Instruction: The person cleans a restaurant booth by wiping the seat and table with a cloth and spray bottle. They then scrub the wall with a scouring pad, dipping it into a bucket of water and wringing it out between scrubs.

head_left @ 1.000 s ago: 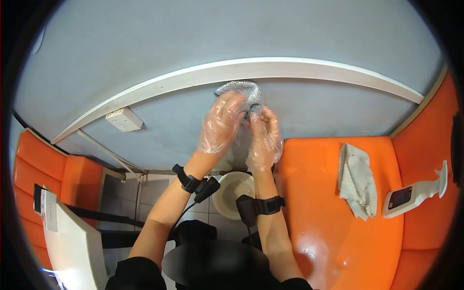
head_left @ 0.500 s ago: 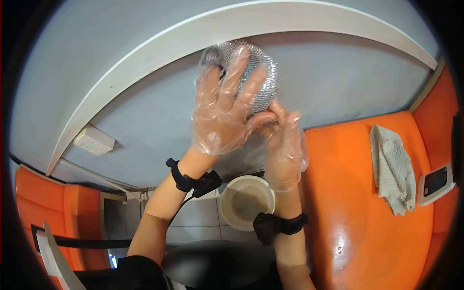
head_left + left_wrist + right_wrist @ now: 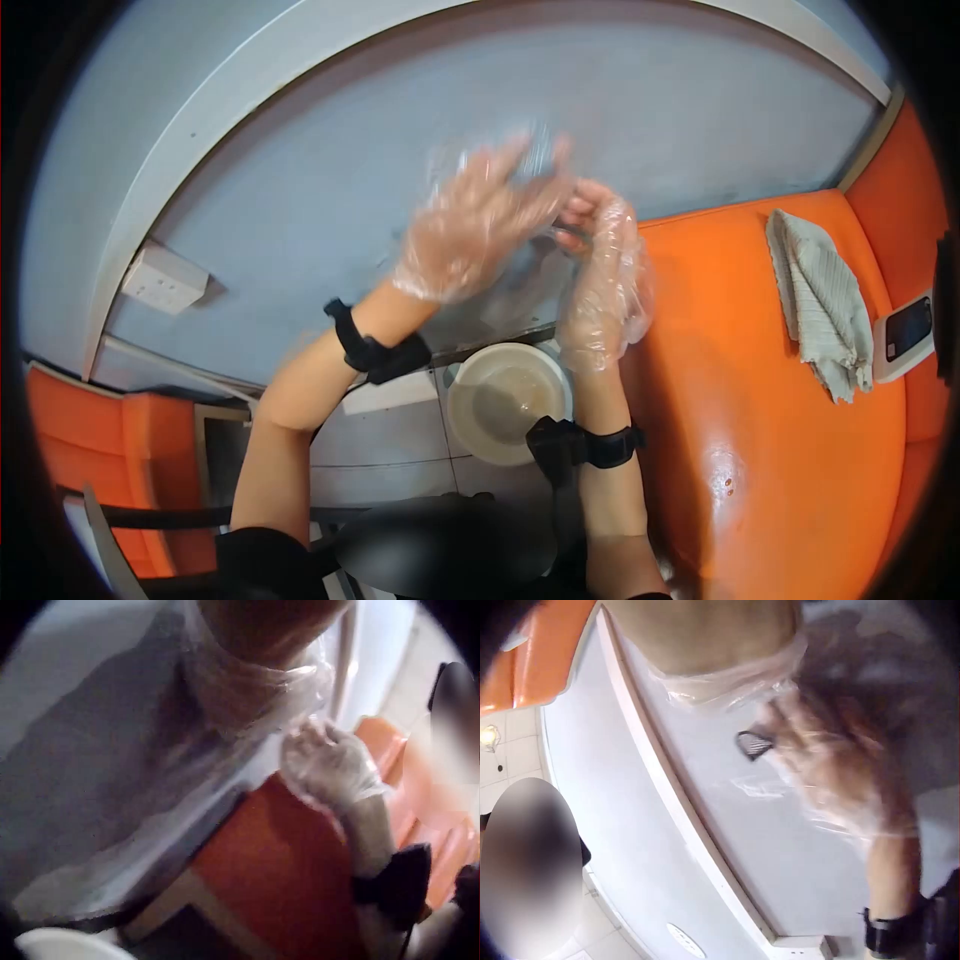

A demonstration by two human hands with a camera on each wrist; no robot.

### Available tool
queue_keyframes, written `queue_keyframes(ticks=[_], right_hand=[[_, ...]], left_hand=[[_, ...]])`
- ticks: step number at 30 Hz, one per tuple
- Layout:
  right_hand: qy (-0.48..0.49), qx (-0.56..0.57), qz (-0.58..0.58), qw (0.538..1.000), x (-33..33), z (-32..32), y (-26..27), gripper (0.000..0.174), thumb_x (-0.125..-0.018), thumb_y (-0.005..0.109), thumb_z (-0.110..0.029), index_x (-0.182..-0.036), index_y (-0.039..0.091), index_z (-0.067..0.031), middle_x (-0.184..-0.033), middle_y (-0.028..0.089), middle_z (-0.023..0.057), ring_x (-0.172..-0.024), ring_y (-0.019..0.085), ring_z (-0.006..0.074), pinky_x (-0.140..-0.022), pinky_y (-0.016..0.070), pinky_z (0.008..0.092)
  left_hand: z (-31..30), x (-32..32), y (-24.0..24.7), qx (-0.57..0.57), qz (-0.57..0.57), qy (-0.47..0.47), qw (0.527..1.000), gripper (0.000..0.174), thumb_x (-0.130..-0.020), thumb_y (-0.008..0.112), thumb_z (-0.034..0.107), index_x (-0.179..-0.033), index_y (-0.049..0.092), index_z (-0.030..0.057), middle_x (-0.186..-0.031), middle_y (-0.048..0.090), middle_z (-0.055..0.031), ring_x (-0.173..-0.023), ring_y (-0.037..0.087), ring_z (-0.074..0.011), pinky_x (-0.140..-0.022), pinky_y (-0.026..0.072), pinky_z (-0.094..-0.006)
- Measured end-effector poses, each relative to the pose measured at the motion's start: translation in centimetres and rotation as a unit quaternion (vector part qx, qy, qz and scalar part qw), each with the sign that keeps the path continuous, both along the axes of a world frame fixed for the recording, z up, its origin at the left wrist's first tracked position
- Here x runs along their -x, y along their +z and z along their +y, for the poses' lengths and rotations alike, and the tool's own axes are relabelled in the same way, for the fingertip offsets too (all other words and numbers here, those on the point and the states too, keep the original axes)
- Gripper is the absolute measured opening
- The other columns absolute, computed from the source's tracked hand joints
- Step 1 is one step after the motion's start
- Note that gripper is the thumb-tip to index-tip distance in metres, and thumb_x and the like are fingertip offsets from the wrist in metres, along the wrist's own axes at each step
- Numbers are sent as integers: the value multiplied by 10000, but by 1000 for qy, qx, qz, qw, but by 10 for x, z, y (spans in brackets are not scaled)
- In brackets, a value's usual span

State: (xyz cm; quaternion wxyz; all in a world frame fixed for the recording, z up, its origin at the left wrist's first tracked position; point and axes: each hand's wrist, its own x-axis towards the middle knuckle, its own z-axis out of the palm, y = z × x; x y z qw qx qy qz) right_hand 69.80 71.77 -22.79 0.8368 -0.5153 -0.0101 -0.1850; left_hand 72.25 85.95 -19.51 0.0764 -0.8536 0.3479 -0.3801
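Both hands wear clear plastic gloves. My left hand (image 3: 470,235), blurred, is in front of the grey wall and holds a silver wire mesh cloth (image 3: 538,150). Most of the cloth is hidden behind the hand, and a bit shows between its fingertips. From the right wrist view, a dark striped corner of the cloth (image 3: 756,745) sticks out past the left fingers. Close by on the right is my right hand (image 3: 605,265), its fingers loosely bent and turned toward the left hand. The left wrist view shows nothing between the right fingers.
A pale basin (image 3: 510,405) with water stands on the tiled floor below the hands. To the right, a grey cloth (image 3: 820,300) and a white device with a screen (image 3: 905,335) lie on the orange seat (image 3: 760,430). A white socket box (image 3: 165,278) is on the wall under the curved white rail (image 3: 190,135).
The left hand has gone from spread over the mesh cloth under the rail to lower on the wall, taking the cloth along. The right hand stays close beside it. The head view has tilted down.
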Motion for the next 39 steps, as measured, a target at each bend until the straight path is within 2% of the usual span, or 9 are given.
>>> queue_keyframes(ticks=[4, 8, 14, 20, 24, 29, 34, 37, 39], right_hand=[[-9, 58, 31, 998, 6, 6, -8, 284, -1053, 433, -189, -1141, 643, -20, -1040, 638, 80, -916, 610, 132, -816, 515, 284], [-24, 20, 46, 998, 5, 5, -12, 287, -1051, 431, -192, -1123, 649, -20, -1017, 643, 74, -897, 612, 129, -805, 517, 284], [-10, 23, 16, 1000, 14, -10, 6, 290, -1047, 431, -199, -1079, 657, -20, -964, 650, 59, -879, 616, 129, -786, 520, 281], [151, 90, -20, 984, 0, -12, -25, 265, -1026, 480, -237, -1030, 650, -34, -963, 682, 88, -865, 630, 144, -778, 511, 298], [202, 338, 48, 918, 3, 2, -50, 236, -978, 495, -221, -1116, 652, -110, -997, 663, 88, -926, 638, 212, -836, 498, 357], [55, 160, -155, 973, 13, 6, -1, 373, -908, 488, 10, -1242, 619, -92, -1181, 613, 88, -1071, 617, 208, -929, 499, 339], [-66, 240, -256, 934, 1, -12, 5, 400, -905, 478, 48, -1265, 603, -71, -1332, 582, 155, -1179, 599, 242, -979, 492, 367], [-12, -15, -71, 997, -9, 7, -37, 215, -912, 499, 7, -1085, 621, -30, -994, 677, 170, -944, 665, 331, -857, 520, 386], [-95, 307, 118, 940, 3, 4, -46, 102, -943, 538, -94, -954, 603, -16, -838, 659, 173, -805, 656, 335, -719, 500, 436]], left_hand=[[91, 30, -91, -154, -6, 2, 988, 563, -793, 719, 137, -1326, 595, 268, -1364, 577, -32, -1219, 558, -245, -921, 534, -366], [93, 34, -32, -157, -116, 37, 980, 552, -777, 712, 62, -1295, 622, 230, -1353, 586, -99, -1132, 614, -258, -902, 539, -373], [12, -9, 62, -20, -189, 47, 981, 515, -848, 634, 130, -1359, 576, 154, -1450, 520, -64, -1301, 510, -295, -1049, 446, -400], [60, 15, -86, -169, 42, -21, 984, 414, -861, 612, 156, -1269, 638, 225, -1269, 580, -56, -1326, 484, -251, -1098, 424, -388], [91, 28, -103, -186, 143, -41, 971, 277, -829, 664, 239, -1101, 715, 212, -1101, 611, -54, -1304, 499, -243, -1080, 447, -374], [50, 14, 6, -101, 23, -45, 994, 256, -867, 630, 187, -1114, 692, 170, -1317, 595, -92, -1295, 519, -285, -1040, 476, -435], [-11, -16, 43, 16, -108, -43, 993, 535, -850, 604, 96, -1378, 561, 172, -1382, 577, -31, -1270, 523, -305, -1011, 481, -388], [-9, -15, -12, -39, -37, -2, 999, 550, -842, 607, 99, -1384, 555, 182, -1437, 523, -43, -1299, 504, -284, -1051, 453, -382], [6, -9, -69, -36, 3, -62, 997, 543, -839, 615, 132, -1376, 558, 184, -1477, 470, -75, -1319, 487, -272, -1074, 441, -386]])
